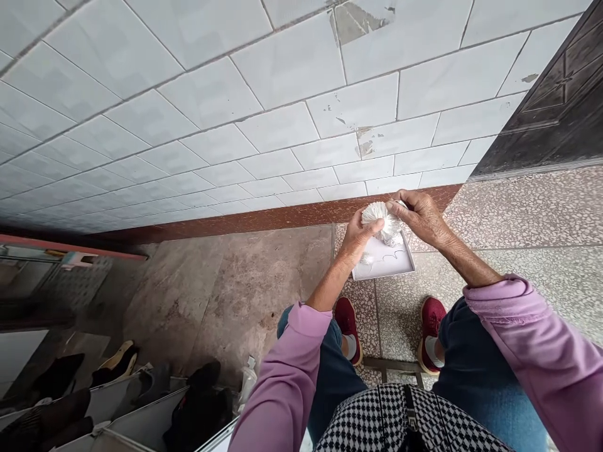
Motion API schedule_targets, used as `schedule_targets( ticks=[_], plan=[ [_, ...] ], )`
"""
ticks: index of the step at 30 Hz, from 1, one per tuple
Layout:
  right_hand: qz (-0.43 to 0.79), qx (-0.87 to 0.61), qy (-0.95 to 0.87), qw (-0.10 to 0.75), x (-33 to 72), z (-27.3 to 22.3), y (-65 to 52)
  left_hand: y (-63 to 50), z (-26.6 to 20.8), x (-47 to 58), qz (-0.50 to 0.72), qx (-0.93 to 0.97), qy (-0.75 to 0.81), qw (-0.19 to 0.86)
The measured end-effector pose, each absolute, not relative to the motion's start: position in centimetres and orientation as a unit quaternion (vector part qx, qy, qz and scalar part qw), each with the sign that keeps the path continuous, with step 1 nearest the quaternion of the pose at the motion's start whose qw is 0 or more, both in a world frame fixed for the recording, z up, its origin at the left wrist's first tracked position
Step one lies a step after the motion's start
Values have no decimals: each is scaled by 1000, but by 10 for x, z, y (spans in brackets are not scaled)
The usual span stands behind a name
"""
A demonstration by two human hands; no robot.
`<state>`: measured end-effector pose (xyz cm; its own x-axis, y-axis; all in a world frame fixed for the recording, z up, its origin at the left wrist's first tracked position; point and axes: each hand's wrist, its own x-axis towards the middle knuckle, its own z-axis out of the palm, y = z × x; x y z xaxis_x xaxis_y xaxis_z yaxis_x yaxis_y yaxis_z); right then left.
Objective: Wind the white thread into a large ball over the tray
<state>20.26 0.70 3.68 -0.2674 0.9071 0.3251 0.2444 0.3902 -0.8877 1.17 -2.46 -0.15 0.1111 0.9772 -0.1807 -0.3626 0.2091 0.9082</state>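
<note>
A round, white, pleated piece (380, 217), like a ruffled rosette, is held up in front of me above the floor. My left hand (362, 231) wraps its left side, the thumb lying across the front. At its right edge, my right hand (417, 215) pinches with thumb and forefinger; what exactly lies between those fingers is too small to make out. Under both hands a shallow white tray (391, 269) rests on the floor, with a small white tuft (366, 258), a curled dark thread and more white material inside.
A white tiled wall (287, 129) with a brown skirting rises ahead. On the right is a dark panelled door (560, 107). Shoes (115, 364) and a white rack (117, 408) stand at the lower left. My red shoes (346, 323) flank the floor behind the tray.
</note>
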Motion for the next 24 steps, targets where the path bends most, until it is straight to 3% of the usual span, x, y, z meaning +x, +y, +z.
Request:
schedule_targets(
  ticks=[4, 9, 14, 16, 21, 24],
  plan=[
    [386, -410, -699, 441, 209, 35, 11, -25, 0, 12, 498, 397, 447, 628],
    [420, -420, -666, 452, 215, 27, 19, -29, 6, 9, 443, 373, 395, 713],
    [448, -420, -641, 461, 207, 7, 26, -30, 17, 4, 513, 289, 326, 740],
    [453, -416, -666, 422, 199, -1, 25, -26, 19, 1, 540, 259, 321, 733],
    [373, -429, -792, 224, 172, -8, 6, -15, 14, -9, 603, 227, 375, 666],
    [338, -419, -826, 164, 161, -1, -8, -13, 8, -15, 622, 253, 426, 606]
  ],
)
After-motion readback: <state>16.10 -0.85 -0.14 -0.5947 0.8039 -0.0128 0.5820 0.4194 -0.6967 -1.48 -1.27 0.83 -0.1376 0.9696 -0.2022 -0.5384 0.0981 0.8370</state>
